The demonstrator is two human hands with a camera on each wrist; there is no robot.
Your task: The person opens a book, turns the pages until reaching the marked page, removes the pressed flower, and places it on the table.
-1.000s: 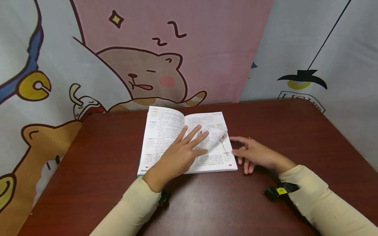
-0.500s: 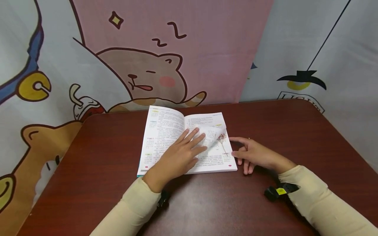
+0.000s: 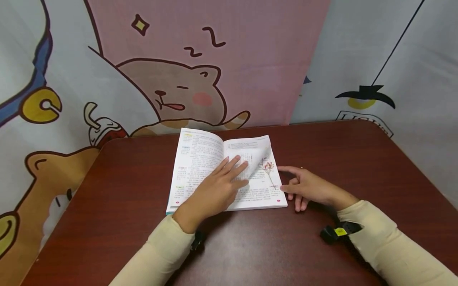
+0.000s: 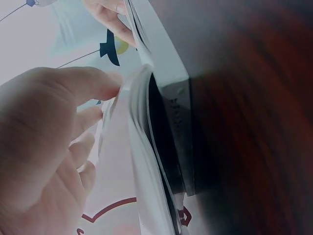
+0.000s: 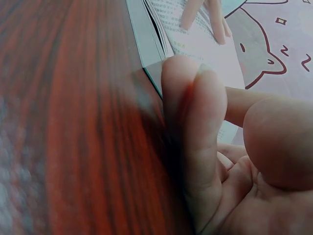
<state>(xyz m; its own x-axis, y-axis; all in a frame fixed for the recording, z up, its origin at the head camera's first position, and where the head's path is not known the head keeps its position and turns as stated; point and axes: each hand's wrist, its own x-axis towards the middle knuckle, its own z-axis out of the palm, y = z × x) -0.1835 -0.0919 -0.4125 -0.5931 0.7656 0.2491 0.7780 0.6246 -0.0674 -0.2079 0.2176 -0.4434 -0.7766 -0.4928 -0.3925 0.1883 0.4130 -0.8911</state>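
An open book [image 3: 195, 171] with printed pages lies on the table. My left hand [image 3: 214, 188] reaches over its middle, fingers spread on the right-hand side. A thin page [image 3: 255, 159] beside those fingertips is bent and partly lifted. Under it, on the right page, shows a small reddish flower sprig [image 3: 268, 167]; whether it is printed or dried I cannot tell. At the book's right edge, my right hand [image 3: 309, 186] rests with its index finger and thumb against the edge and the other fingers loosely bent below. In the left wrist view the left thumb [image 4: 105, 85] is near the page edges.
The dark reddish-brown table [image 3: 250, 246] extends around the book. Behind it hangs a cartoon-printed cloth [image 3: 272, 59]. A black wrist strap [image 3: 348, 228] with a yellow label is on the right wrist.
My left fingers have drawn back slightly toward the left and closer to me. The loose page has shifted with its fold, so more of the flower sprig shows. The right hand stays put.
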